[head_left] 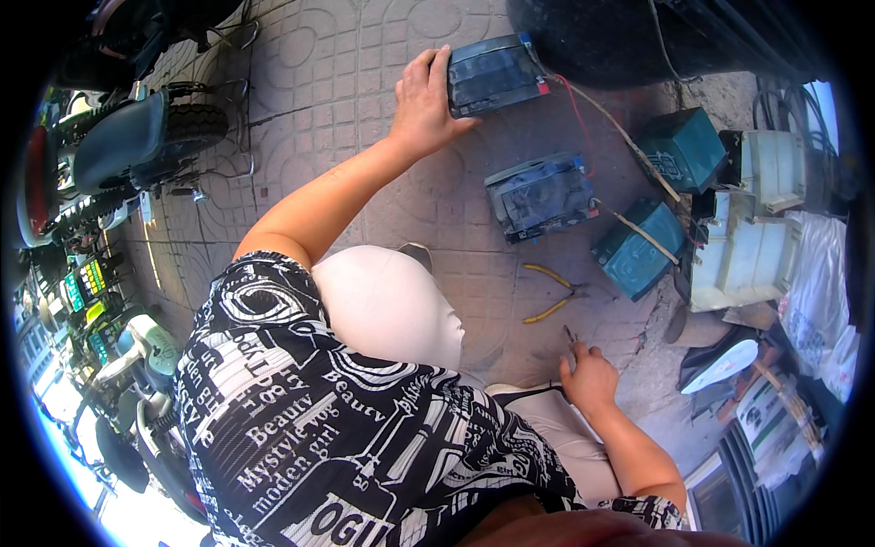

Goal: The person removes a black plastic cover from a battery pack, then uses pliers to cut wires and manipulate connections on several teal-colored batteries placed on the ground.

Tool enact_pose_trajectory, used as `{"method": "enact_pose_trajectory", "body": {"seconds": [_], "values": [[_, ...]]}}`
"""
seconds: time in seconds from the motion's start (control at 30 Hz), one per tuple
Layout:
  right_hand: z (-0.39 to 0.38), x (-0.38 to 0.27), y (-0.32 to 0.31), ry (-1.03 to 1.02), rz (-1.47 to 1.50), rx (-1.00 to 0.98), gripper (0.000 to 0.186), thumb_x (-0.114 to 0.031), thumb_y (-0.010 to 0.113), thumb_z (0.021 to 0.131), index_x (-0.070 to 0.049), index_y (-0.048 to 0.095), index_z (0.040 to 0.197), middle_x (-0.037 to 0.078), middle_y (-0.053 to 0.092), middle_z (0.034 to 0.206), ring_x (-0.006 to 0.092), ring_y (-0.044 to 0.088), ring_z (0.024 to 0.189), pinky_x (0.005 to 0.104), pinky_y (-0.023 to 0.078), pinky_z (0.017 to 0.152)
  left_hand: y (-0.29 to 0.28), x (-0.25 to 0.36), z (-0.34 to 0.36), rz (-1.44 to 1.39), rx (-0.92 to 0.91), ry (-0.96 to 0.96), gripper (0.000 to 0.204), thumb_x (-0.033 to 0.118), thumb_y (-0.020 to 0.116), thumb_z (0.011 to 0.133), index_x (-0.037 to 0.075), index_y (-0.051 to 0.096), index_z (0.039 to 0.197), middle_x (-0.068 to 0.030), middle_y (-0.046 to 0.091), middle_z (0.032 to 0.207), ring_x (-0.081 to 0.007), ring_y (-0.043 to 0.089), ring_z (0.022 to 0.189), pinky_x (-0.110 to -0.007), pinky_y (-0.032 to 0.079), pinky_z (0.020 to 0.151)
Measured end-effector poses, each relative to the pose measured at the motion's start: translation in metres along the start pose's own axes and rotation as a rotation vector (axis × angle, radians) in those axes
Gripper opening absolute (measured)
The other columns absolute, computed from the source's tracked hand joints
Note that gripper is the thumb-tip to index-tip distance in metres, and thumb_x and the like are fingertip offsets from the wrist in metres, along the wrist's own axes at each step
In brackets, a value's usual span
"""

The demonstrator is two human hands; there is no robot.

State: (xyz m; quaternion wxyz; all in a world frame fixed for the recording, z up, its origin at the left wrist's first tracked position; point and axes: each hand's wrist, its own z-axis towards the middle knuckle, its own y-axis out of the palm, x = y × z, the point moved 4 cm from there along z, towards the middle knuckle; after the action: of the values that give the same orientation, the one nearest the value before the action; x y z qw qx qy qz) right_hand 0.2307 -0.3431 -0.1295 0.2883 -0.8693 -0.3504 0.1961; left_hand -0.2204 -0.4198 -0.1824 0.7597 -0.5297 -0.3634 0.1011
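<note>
My left hand (pixel 427 100) grips the left end of a dark, dusty battery (pixel 492 73) at the top, with wires at its right end. A second dark battery (pixel 538 193) lies below it, also wired. Two teal batteries (pixel 679 146) sit to the right, one higher and one lower (pixel 624 251), with pale cords running across them. Yellow-handled pliers (pixel 547 310) lie open on the paving. My right hand (pixel 588 374), low at the right near my leg, is closed on a small metal tool (pixel 571 335), too small to make out exactly.
Scooters (pixel 159 137) line the left side on patterned paving (pixel 319 128). A large dark object (pixel 620 32) fills the top right. At the right are white plastic cases (pixel 734 260), a clear plastic bag (pixel 811 301), a white-and-dark item (pixel 720 360) and assorted scraps.
</note>
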Motion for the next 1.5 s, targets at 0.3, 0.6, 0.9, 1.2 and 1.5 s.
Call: {"method": "enact_pose_trajectory", "body": {"seconds": [0.3, 0.6, 0.9, 1.2, 1.5], "values": [[0.000, 0.000, 0.000, 0.021, 0.011, 0.008, 0.032, -0.031, 0.064, 0.086, -0.009, 0.066, 0.110, 0.017, 0.066, 0.091, 0.0378, 0.067, 0.077, 0.0478, 0.053, 0.068, 0.002, -0.003, 0.002, 0.013, 0.005, -0.016, 0.109, 0.030, 0.088, 0.061, 0.004, 0.028, 0.148, -0.0181, 0.035, 0.141, -0.0383, 0.035, 0.130, -0.049, 0.030, 0.108], [0.001, 0.000, 0.001, 0.006, -0.020, -0.011, 0.036, -0.034, 0.063, 0.087, -0.007, 0.065, 0.111, 0.019, 0.065, 0.093, 0.0371, 0.068, 0.077, 0.0467, 0.054, 0.067, 0.003, -0.004, 0.005, 0.029, 0.005, -0.021, 0.108, 0.032, 0.089, 0.061, 0.003, 0.030, 0.148, -0.0191, 0.036, 0.141, -0.0384, 0.035, 0.131, -0.049, 0.031, 0.107], [0.001, -0.002, 0.001, -0.019, -0.040, 0.031, 0.036, -0.033, 0.064, 0.086, -0.006, 0.065, 0.109, 0.019, 0.065, 0.092, 0.0373, 0.067, 0.076, 0.0470, 0.053, 0.065, 0.003, -0.006, 0.006, 0.013, 0.052, -0.002, 0.107, 0.033, 0.089, 0.060, 0.004, 0.032, 0.146, -0.0191, 0.038, 0.140, -0.0390, 0.038, 0.129, -0.050, 0.033, 0.106], [-0.003, -0.007, 0.002, -0.007, -0.020, 0.035, 0.035, -0.033, 0.064, 0.086, -0.008, 0.065, 0.110, 0.018, 0.065, 0.091, 0.0376, 0.067, 0.075, 0.0473, 0.053, 0.066, 0.004, -0.005, 0.001, 0.024, 0.100, 0.023, 0.108, 0.033, 0.090, 0.058, 0.005, 0.034, 0.145, -0.0182, 0.039, 0.139, -0.0387, 0.040, 0.128, -0.050, 0.034, 0.104], [-0.009, -0.005, 0.007, -0.009, 0.009, 0.038, 0.036, -0.031, 0.065, 0.085, -0.007, 0.065, 0.113, 0.019, 0.065, 0.094, 0.0377, 0.067, 0.079, 0.0470, 0.054, 0.069, 0.006, -0.005, 0.003, 0.045, 0.115, 0.027, 0.108, 0.035, 0.091, 0.057, 0.004, 0.036, 0.144, -0.0189, 0.042, 0.138, -0.0377, 0.041, 0.127, -0.048, 0.036, 0.103]]}}
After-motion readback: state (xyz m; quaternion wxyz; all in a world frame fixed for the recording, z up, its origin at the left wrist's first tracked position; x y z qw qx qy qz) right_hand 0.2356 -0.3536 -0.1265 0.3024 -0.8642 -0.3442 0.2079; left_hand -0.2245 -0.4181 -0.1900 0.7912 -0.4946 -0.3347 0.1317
